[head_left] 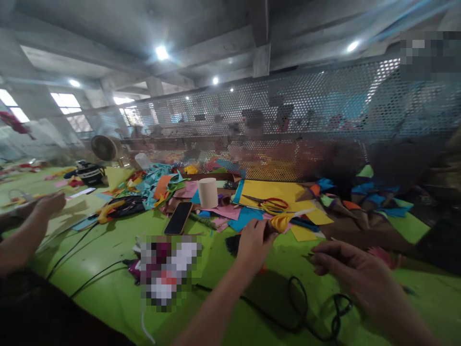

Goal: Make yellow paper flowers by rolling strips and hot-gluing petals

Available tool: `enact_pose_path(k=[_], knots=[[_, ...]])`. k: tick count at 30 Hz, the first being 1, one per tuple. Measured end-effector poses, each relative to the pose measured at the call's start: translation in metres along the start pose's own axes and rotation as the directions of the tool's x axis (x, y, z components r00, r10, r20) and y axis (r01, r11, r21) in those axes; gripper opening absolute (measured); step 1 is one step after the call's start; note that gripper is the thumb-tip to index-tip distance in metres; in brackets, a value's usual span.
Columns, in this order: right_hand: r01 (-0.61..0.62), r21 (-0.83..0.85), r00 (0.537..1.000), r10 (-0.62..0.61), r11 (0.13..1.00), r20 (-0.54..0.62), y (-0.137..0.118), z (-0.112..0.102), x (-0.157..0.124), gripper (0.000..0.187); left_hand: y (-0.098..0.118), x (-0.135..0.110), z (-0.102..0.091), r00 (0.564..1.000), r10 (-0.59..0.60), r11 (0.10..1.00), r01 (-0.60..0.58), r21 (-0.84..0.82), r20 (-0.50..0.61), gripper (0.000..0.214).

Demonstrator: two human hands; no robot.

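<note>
My left hand point(254, 242) is closed on a small yellow paper piece point(282, 221), held just above the green table point(108, 269). My right hand point(347, 271) hovers to the right of it, fingers stretched leftward and slightly curled, and I see nothing in them. Red-handled scissors point(271, 203) lie on a yellow sheet point(266, 190) just beyond my left hand. A black phone point(179, 217) and a beige paper roll point(208, 192) are further left.
Coloured paper scraps point(158, 185) are heaped across the back of the table. Black cables point(306, 307) loop under my hands. A co-worker's hand point(48, 204) works at the left, near a yellow glue gun point(108, 209). A perforated metal screen point(288, 120) closes off the far side.
</note>
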State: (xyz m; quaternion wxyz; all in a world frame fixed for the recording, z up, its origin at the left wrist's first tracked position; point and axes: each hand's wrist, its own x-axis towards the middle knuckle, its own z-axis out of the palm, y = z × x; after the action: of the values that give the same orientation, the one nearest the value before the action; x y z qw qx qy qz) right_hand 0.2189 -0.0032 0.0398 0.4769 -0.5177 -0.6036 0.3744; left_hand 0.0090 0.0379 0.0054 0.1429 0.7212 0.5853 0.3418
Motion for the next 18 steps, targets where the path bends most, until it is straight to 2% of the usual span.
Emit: enact_pose_path(k=[3,6,8,10,13,18], knots=[[-0.044,0.104,0.997,0.038,0.994,0.062,0.0,-0.002,0.0,0.043,0.005,-0.003,-0.005,0.999,0.014,0.934,-0.024,-0.357,-0.03,0.029],[-0.056,0.171,0.998,0.05,0.984,0.038,0.0,-0.002,0.0,0.041,0.008,-0.006,-0.005,0.999,0.003,0.751,0.03,-0.66,0.049,0.031],[-0.062,0.224,0.998,0.055,0.973,0.037,0.0,-0.001,0.0,0.043,0.008,-0.007,-0.003,0.993,0.003,0.616,0.092,-0.782,0.119,0.033],[-0.073,0.291,0.997,0.064,0.954,0.04,-0.001,0.0,0.001,0.047,0.007,-0.009,-0.001,0.986,-0.002,0.515,0.142,-0.845,0.164,0.036],[-0.107,0.35,0.994,0.095,0.931,0.05,-0.002,0.0,0.002,0.045,0.008,-0.013,-0.001,0.974,-0.009,0.427,0.208,-0.88,0.226,0.044],[-0.116,0.387,0.993,0.104,0.915,0.05,-0.005,-0.001,0.001,0.037,0.015,-0.016,0.001,0.949,0.014,0.396,0.284,-0.873,0.315,0.048]])
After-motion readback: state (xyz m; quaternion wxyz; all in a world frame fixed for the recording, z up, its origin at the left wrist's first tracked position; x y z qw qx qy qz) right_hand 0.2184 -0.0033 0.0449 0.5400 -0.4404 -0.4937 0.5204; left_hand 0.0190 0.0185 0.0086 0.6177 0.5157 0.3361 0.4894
